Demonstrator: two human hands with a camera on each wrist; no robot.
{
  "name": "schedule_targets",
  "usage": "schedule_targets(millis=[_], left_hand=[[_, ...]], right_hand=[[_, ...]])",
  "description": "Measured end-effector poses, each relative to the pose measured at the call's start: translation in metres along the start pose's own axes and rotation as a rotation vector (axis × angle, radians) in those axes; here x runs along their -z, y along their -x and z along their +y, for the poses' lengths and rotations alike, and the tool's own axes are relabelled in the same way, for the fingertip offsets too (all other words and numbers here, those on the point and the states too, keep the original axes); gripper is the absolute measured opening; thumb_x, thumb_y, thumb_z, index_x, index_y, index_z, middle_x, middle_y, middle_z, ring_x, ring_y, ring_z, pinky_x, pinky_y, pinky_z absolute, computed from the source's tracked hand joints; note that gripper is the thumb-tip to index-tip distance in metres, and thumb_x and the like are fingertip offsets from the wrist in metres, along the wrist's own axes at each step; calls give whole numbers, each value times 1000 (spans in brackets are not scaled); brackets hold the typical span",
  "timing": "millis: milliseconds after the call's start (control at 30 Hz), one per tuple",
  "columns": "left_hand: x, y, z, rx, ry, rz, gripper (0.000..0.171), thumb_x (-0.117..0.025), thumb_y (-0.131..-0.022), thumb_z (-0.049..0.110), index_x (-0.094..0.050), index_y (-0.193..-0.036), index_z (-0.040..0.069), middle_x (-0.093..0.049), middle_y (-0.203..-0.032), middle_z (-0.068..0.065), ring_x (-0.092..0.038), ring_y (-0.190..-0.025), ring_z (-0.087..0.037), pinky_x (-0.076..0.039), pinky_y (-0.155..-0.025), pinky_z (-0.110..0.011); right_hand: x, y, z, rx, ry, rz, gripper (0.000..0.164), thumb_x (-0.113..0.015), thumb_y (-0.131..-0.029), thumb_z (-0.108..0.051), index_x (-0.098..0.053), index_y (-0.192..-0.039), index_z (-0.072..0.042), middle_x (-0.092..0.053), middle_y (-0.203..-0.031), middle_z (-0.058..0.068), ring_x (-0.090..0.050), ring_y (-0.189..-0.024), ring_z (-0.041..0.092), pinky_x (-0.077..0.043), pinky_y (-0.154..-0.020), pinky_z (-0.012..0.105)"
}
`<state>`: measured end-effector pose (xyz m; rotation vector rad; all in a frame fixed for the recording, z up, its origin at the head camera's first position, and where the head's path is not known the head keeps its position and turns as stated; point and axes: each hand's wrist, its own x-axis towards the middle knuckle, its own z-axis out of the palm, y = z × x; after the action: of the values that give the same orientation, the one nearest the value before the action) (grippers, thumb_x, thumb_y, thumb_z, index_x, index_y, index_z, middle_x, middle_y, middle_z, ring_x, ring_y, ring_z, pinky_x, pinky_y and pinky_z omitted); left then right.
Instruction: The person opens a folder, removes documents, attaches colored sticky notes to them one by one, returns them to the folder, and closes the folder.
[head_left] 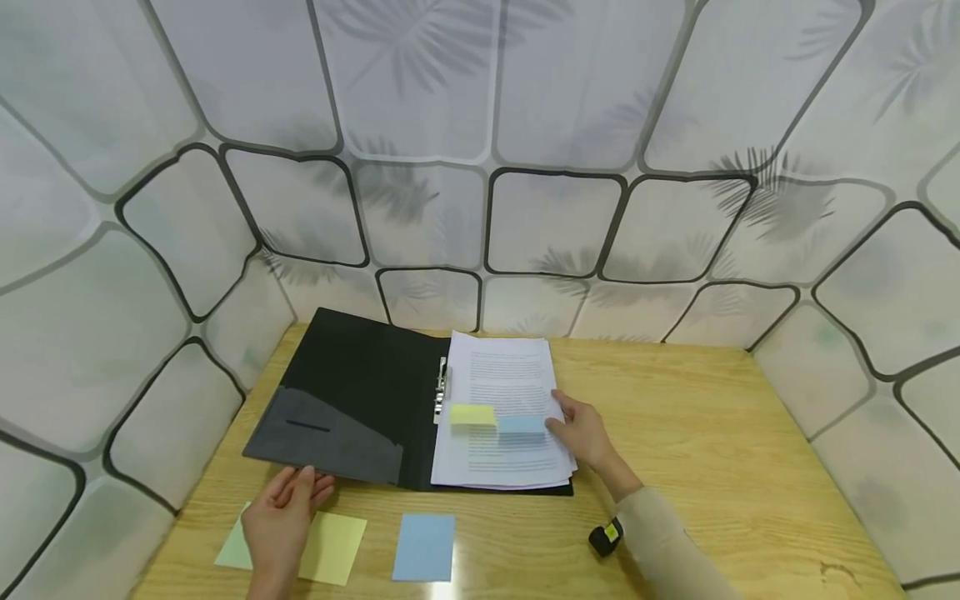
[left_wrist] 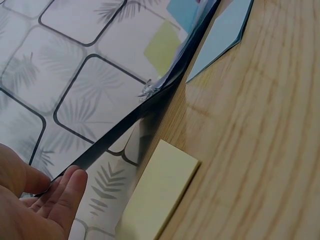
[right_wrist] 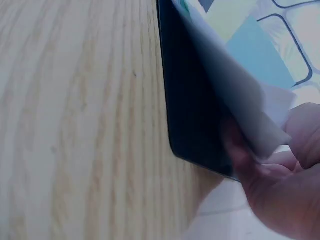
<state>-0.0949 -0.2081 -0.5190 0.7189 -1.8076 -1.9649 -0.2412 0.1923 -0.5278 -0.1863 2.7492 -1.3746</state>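
Observation:
A black folder (head_left: 360,358) lies open on the table, with a metal clip (head_left: 441,390) along its spine. My left hand (head_left: 283,517) pinches the near edge of the folder's left cover, which looks lifted off the wood in the left wrist view. On the right side lies a stack of printed paper (head_left: 510,375), bearing a yellow sticky note (head_left: 472,415) and a blue sticky note (head_left: 521,424). My right hand (head_left: 588,435) holds the stack's right edge, thumb on top; in the right wrist view, fingers reach under the sheets (right_wrist: 240,95), which bend up from the black cover (right_wrist: 192,110).
Near the front edge lie a yellow sticky pad (head_left: 333,547), a blue sticky pad (head_left: 423,547) and a green one (head_left: 236,546) partly behind my left hand. A small black object with a yellow mark (head_left: 604,537) is beside the right sleeve. Patterned curtains surround the wooden table (head_left: 712,450).

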Motion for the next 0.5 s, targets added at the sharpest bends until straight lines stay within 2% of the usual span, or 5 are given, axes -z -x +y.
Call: schedule_targets(millis=[67,133,300,400,500], left_hand=[[0,0,0,0,-1,-3,61,-63,-105,6,-35,-156,-14,-73,-76,22,-76,-71,0,-62,-73,-19],[0,-1,0,4,1,-5,61,-63,-105,6,-36,-155,-14,-73,-76,22,-76,-71,0,-63,-73,-19],[1,-2,0,18,4,-10,60,-63,-105,7,-37,-155,-14,-74,-76,21,-76,-72,-1,-63,-73,-20],[2,-2,-1,12,5,-15,57,-63,-105,7,-41,-153,-15,-75,-77,18,-76,-72,-1,-63,-72,-21],[1,-2,-1,2,1,-20,54,-63,-105,6,-44,-151,-16,-76,-77,16,-76,-72,-2,-63,-72,-21]], right_hand=[[-1,1,-1,5,46,-10,59,-66,-99,-7,-46,-152,11,-73,-117,32,-59,-62,19,-49,-56,24],[-2,3,-2,32,120,-20,58,-66,-100,-10,-48,-151,12,-72,-103,32,-52,-56,19,-50,-57,27],[-3,9,-6,98,300,7,52,-67,-102,-15,-55,-144,14,-69,-122,33,-72,-100,36,-59,-96,51],[-3,10,-7,78,306,7,51,-66,-103,-17,-56,-144,12,-71,-90,20,-64,-73,23,-58,-74,38],[-1,10,-7,58,247,-10,52,-65,-105,-18,-54,-147,10,-49,-62,3,-41,-52,11,-38,-52,24]])
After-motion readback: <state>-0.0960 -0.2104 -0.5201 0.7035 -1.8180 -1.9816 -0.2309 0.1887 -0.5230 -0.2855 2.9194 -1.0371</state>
